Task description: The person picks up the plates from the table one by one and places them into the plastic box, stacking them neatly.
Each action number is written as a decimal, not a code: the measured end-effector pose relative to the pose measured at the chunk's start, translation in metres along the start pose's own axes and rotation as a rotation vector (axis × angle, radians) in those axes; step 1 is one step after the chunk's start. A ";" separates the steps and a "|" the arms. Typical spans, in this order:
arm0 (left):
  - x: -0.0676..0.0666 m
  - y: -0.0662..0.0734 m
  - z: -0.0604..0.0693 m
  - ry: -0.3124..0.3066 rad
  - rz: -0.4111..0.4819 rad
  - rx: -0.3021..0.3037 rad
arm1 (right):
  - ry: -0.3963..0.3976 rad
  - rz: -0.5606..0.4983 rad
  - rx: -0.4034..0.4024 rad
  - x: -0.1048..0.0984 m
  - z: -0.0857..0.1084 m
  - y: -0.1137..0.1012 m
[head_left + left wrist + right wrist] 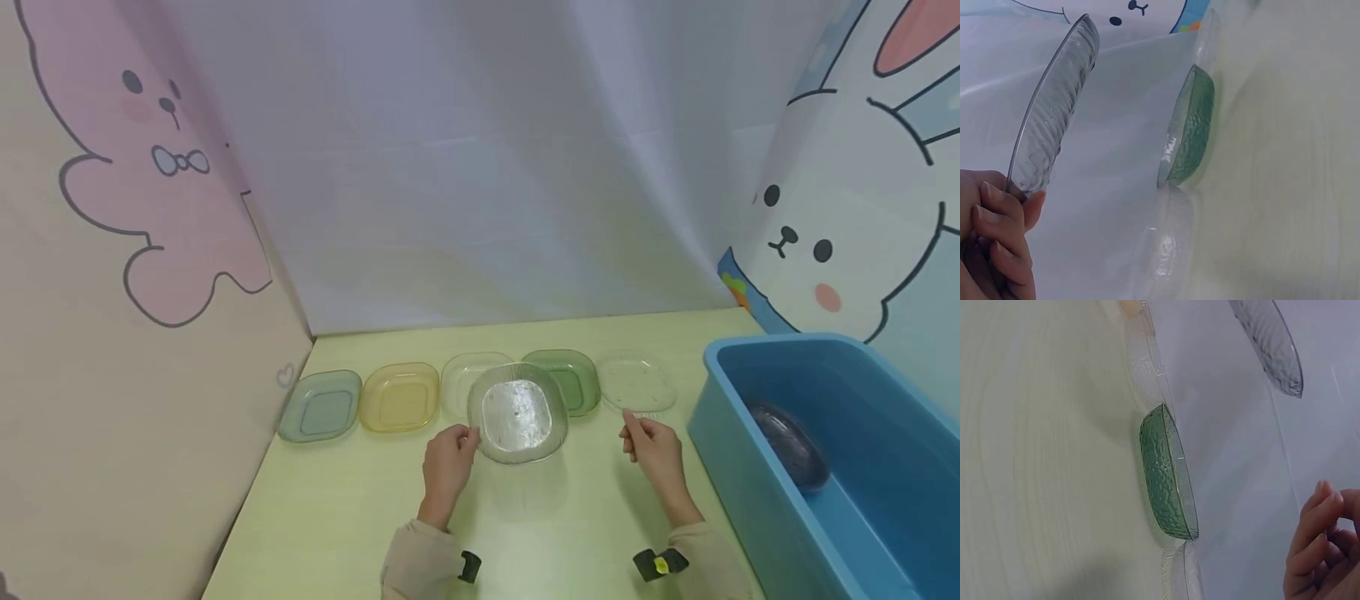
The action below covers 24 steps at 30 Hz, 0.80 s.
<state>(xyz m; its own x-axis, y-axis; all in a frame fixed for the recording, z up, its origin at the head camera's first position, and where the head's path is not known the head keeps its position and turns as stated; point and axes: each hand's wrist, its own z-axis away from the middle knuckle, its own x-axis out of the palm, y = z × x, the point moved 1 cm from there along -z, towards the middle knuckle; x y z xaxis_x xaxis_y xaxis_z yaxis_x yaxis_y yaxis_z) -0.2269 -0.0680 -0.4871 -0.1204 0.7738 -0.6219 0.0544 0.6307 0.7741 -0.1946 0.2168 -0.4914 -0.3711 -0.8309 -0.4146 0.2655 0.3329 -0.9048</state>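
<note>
My left hand (448,467) pinches the left edge of a clear ribbed plate (517,412), held above the table. The left wrist view shows thumb and fingers (1007,231) on the lower end of this plate (1054,106), which is tilted. To the right of it, my right hand (657,454) is raised with loosely bent fingers and nothing in them; the right wrist view has this hand (1329,550) apart from the held plate (1272,347). Behind the held plate are a green plate (581,383) and a clear one (453,387), both partly covered by it.
A grey-blue plate (321,406) and a yellow plate (400,397) continue the row leftward on the pale table (337,517). Another clear plate (637,383) lies at the row's right end. At right stands a blue bin (765,492) containing a dark dish (787,446). Curtains surround the table.
</note>
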 end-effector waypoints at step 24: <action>0.004 0.015 0.014 -0.014 0.008 0.103 | -0.130 0.240 -0.356 0.028 0.027 -0.028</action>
<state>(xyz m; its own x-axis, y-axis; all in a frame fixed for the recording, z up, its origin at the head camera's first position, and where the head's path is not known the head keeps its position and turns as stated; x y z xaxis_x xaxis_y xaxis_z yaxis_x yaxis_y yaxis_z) -0.2129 -0.0547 -0.4798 -0.1057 0.7793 -0.6176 0.1574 0.6264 0.7635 -0.1889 0.1721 -0.4749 -0.2157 -0.7531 -0.6215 -0.0007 0.6366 -0.7712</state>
